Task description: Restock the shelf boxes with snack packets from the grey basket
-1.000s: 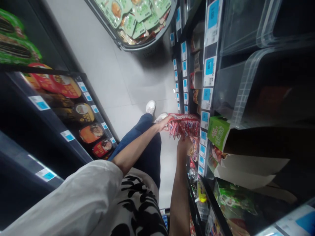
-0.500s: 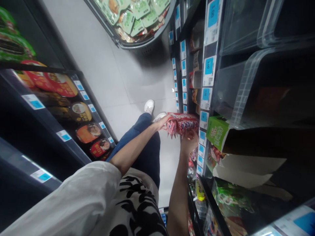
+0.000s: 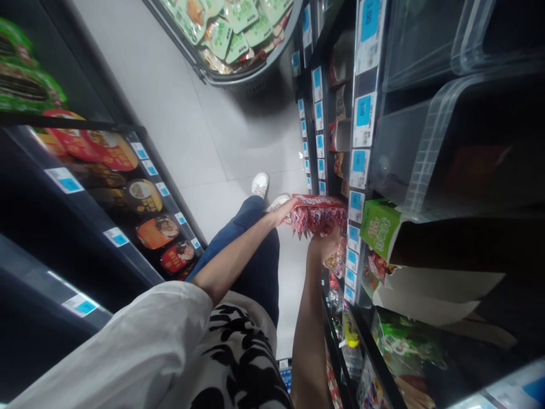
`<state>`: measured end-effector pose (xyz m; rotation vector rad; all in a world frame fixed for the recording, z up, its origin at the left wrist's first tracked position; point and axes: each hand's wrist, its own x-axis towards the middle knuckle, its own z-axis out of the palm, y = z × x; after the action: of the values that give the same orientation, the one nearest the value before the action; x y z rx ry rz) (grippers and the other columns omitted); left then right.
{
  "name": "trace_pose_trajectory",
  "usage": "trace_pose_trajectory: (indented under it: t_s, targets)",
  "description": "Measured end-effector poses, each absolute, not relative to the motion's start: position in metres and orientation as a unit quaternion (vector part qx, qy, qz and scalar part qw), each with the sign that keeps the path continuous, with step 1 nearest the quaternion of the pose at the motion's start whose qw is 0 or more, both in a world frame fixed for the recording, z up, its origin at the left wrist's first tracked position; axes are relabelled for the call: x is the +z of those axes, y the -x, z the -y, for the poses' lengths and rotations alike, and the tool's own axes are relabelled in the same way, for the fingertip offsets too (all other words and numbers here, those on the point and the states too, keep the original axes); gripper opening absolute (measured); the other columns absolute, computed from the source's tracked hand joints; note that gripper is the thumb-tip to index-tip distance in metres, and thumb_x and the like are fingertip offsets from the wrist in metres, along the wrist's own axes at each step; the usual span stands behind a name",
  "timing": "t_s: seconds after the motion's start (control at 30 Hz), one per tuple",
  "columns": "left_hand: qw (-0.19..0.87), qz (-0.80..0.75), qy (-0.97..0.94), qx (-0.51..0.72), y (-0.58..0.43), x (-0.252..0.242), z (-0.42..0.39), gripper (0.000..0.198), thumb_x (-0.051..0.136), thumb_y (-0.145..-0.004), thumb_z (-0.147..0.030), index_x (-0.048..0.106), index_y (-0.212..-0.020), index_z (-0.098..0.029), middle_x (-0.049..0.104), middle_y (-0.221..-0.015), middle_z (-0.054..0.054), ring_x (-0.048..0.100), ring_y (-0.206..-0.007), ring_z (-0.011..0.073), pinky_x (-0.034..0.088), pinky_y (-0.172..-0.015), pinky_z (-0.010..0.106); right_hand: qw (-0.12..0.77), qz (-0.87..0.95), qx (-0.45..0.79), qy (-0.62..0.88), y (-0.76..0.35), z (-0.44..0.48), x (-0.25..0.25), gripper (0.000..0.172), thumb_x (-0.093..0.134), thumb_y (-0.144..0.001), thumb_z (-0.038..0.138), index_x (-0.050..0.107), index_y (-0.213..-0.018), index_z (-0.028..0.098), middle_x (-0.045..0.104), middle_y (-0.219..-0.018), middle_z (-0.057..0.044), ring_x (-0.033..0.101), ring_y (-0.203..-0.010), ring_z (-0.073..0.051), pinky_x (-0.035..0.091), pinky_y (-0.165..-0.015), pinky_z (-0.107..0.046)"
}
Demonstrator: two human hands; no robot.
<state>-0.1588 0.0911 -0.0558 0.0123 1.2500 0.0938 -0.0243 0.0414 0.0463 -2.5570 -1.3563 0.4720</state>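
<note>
I stand in a shop aisle, looking down along my body. My left hand (image 3: 281, 211) grips the left end of a red box of small red-and-white snack packets (image 3: 318, 215), held out in front of the right-hand shelf. My right hand (image 3: 324, 246) is closed under the packets at the box's lower edge, close to the shelf front; what its fingers pinch is hidden. My white shoes (image 3: 260, 184) show on the floor below.
Shelves with blue price tags (image 3: 363, 111) line the right side, with a green carton (image 3: 378, 225), white cardboard trays and bagged snacks. On the left, a dark shelf (image 3: 128, 238) holds round instant-food bowls. A freezer bin (image 3: 238, 40) of green packs stands at the aisle's end.
The box and both hands have stayed almost in place. My right hand shifted slightly along the box's lower edge, up toward the shelf and back down.
</note>
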Motion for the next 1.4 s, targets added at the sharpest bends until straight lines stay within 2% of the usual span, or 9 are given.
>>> trace_pose_trajectory:
  t_s: [0.27, 0.53, 0.67, 0.93, 1.03, 1.1, 1.2, 1.3, 1.4]
  targets:
    - [0.808, -0.588, -0.007, 0.043, 0.160, -0.057, -0.091, 0.049, 0.056, -0.083, -0.071, 0.060, -0.091, -0.023, 0.055, -0.067, 0.000, 0.053, -0.054, 0.0151, 0.057, -0.059, 0.031, 0.070, 0.531, 0.154, 0.830, 0.020, -0.040, 0.033, 0.031, 0.048, -0.098, 0.024, 0.079, -0.102, 0.019, 0.075, -0.095, -0.013, 0.069, -0.094, -0.026, 0.056, -0.092, -0.042]
    - [0.804, -0.593, -0.018, 0.041, 0.161, -0.052, -0.095, 0.049, 0.056, -0.084, -0.070, 0.061, -0.096, -0.023, 0.059, -0.071, 0.001, 0.055, -0.057, 0.0156, 0.056, -0.059, 0.031, 0.042, 0.508, 0.125, 0.851, 0.021, -0.033, 0.035, 0.038, 0.048, -0.097, 0.027, 0.075, -0.118, 0.013, 0.076, -0.105, -0.020, 0.070, -0.103, -0.032, 0.055, -0.091, -0.048]
    - [0.811, -0.583, -0.015, 0.045, 0.161, -0.051, -0.095, 0.048, 0.056, -0.084, -0.069, 0.061, -0.097, -0.023, 0.059, -0.070, 0.001, 0.056, -0.056, 0.0162, 0.056, -0.060, 0.032, 0.020, 0.481, 0.133, 0.867, 0.013, -0.035, 0.034, 0.038, 0.051, -0.097, 0.033, 0.079, -0.109, 0.012, 0.076, -0.089, -0.019, 0.070, -0.088, -0.033, 0.053, -0.087, -0.051]
    - [0.809, -0.583, -0.034, 0.058, 0.159, -0.052, -0.094, 0.050, 0.052, -0.085, -0.071, 0.061, -0.101, -0.025, 0.063, -0.077, 0.002, 0.058, -0.059, 0.0168, 0.056, -0.060, 0.033, 0.140, 0.442, 0.041, 0.885, 0.020, -0.029, 0.052, 0.044, 0.049, -0.101, 0.046, 0.078, -0.089, 0.016, 0.071, -0.080, -0.015, 0.068, -0.078, -0.027, 0.057, -0.077, -0.041]
    - [0.803, -0.593, -0.039, 0.051, 0.158, -0.051, -0.095, 0.052, 0.050, -0.086, -0.073, 0.061, -0.102, -0.024, 0.060, -0.075, 0.002, 0.057, -0.059, 0.0165, 0.055, -0.059, 0.030, 0.141, 0.440, 0.075, 0.883, 0.024, -0.031, 0.059, 0.048, 0.048, -0.101, 0.051, 0.077, -0.091, 0.014, 0.072, -0.081, -0.016, 0.068, -0.076, -0.027, 0.058, -0.074, -0.041]
    - [0.794, -0.605, -0.041, 0.049, 0.157, -0.050, -0.095, 0.053, 0.049, -0.086, -0.073, 0.061, -0.102, -0.024, 0.059, -0.074, 0.002, 0.055, -0.059, 0.0161, 0.053, -0.058, 0.029, 0.134, 0.439, 0.114, 0.881, 0.027, -0.033, 0.067, 0.050, 0.048, -0.101, 0.053, 0.076, -0.101, 0.012, 0.074, -0.087, -0.018, 0.070, -0.082, -0.029, 0.060, -0.076, -0.043]
    - [0.790, -0.608, -0.044, 0.056, 0.156, -0.050, -0.095, 0.052, 0.049, -0.086, -0.073, 0.060, -0.101, -0.025, 0.058, -0.074, 0.002, 0.054, -0.059, 0.0162, 0.054, -0.057, 0.028, 0.169, 0.465, 0.126, 0.860, 0.039, -0.038, 0.085, 0.046, 0.048, -0.103, 0.045, 0.068, -0.125, 0.010, 0.073, -0.115, -0.021, 0.069, -0.110, -0.031, 0.058, -0.095, -0.048]
    - [0.790, -0.609, -0.043, 0.054, 0.156, -0.051, -0.094, 0.052, 0.049, -0.086, -0.073, 0.061, -0.099, -0.024, 0.056, -0.072, 0.001, 0.054, -0.059, 0.0166, 0.054, -0.057, 0.029, 0.201, 0.534, 0.126, 0.812, 0.056, -0.044, 0.095, 0.048, 0.046, -0.106, 0.037, 0.052, -0.145, 0.011, 0.059, -0.142, -0.023, 0.054, -0.138, -0.030, 0.046, -0.114, -0.053]
    - [0.792, -0.607, -0.037, 0.043, 0.155, -0.052, -0.093, 0.055, 0.046, -0.088, -0.074, 0.062, -0.100, -0.023, 0.057, -0.072, 0.002, 0.055, -0.058, 0.0170, 0.054, -0.056, 0.029, 0.156, 0.591, 0.193, 0.767, 0.066, -0.047, 0.076, 0.049, 0.033, -0.109, 0.034, 0.047, -0.150, 0.011, 0.053, -0.150, -0.022, 0.043, -0.148, -0.027, 0.039, -0.120, -0.053]
